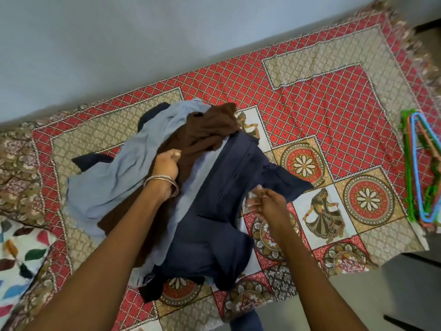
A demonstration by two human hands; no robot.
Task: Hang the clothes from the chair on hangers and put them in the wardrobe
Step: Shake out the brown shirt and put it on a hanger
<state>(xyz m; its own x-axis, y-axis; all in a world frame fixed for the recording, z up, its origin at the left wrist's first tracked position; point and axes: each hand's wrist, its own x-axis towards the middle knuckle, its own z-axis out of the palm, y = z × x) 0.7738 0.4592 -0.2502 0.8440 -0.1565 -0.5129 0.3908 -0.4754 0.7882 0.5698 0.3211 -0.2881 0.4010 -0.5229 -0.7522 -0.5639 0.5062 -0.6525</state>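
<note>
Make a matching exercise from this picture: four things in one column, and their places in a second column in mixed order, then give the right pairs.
Things:
1. brown knitted garment
2. bundle of coloured plastic hangers
3. navy blue cloth garment
4. silver metal bangles

Places:
A. far right edge of the bed
B. on the left wrist
C. front of the pile, by the right hand
D. gripped by the left hand

Pairs: 1-D, 2-A, 3-C, 4-B
</note>
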